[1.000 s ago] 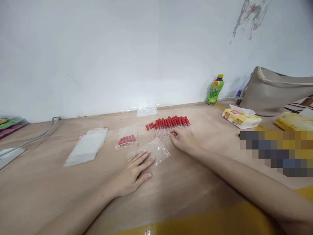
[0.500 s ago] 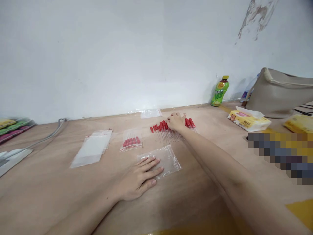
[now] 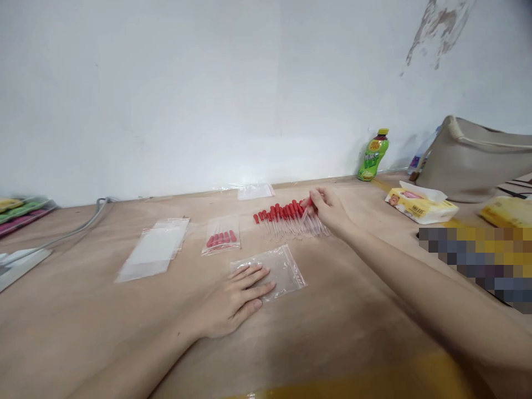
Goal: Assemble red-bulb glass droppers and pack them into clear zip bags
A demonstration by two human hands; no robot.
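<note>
My left hand (image 3: 239, 299) lies flat with fingers spread on a clear zip bag (image 3: 283, 271), its seal edge to the right. At the right end of a row of red-bulbed droppers (image 3: 286, 213), my right hand (image 3: 328, 206) is closed, its fingertips pinching one dropper (image 3: 310, 203) by the red bulb. The thin clear stems of the row point toward me. To the left lies a zip bag holding several droppers (image 3: 221, 238), bulbs toward me. How many droppers my right hand has is partly hidden by the fingers.
Flat bags (image 3: 155, 249) lie stacked at left, another bag (image 3: 255, 192) by the wall. A green bottle (image 3: 373, 155), a tissue pack (image 3: 421, 202) and a grey bag (image 3: 477, 160) stand at right. A cable (image 3: 83, 227) runs at far left.
My right hand has moved right along the row of droppers and now pinches one by its bulb at the right end. My left hand stays flat on the clear bag.
</note>
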